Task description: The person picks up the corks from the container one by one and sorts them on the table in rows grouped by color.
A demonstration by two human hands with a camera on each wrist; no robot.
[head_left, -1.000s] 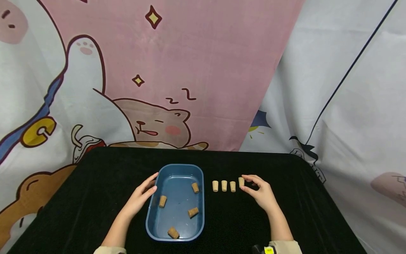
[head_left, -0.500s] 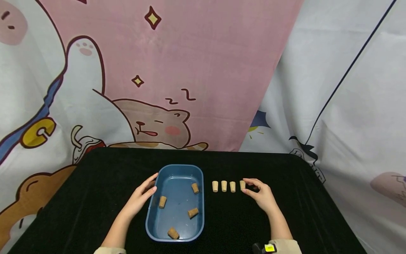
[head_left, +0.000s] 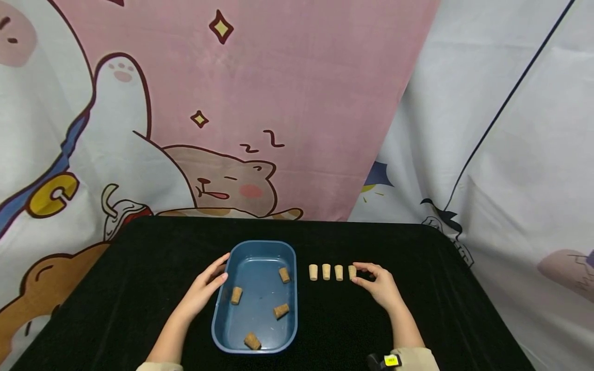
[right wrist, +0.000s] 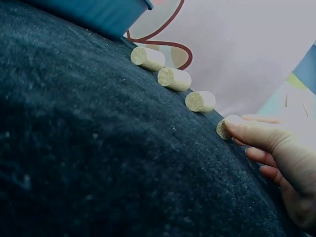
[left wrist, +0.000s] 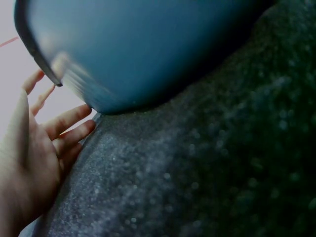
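My right hand [head_left: 381, 286] pinches a cork stopper [head_left: 352, 272] between thumb and fingers, at the right end of a row on the black cloth. In the right wrist view the thumb covers part of that cork [right wrist: 223, 129]. Three more pale corks stand to its left, the nearest of them a cork [head_left: 339, 273] a small gap away. My left hand [head_left: 204, 288] rests against the left side of a blue tray [head_left: 215, 330], fingers fairly straight; in the left wrist view the fingertips are at the tray wall [left wrist: 138, 54].
Several browner corks lie scattered inside the tray, one a cork [head_left: 252, 341] near its front wall. Black cloth [head_left: 343, 330] covers the table. Behind the table hangs a printed curtain [head_left: 325, 103] with cartoon animals.
The pinched cork has moved slightly down and into line with the other corks, the right hand going with it. The left hand and tray keep their places.
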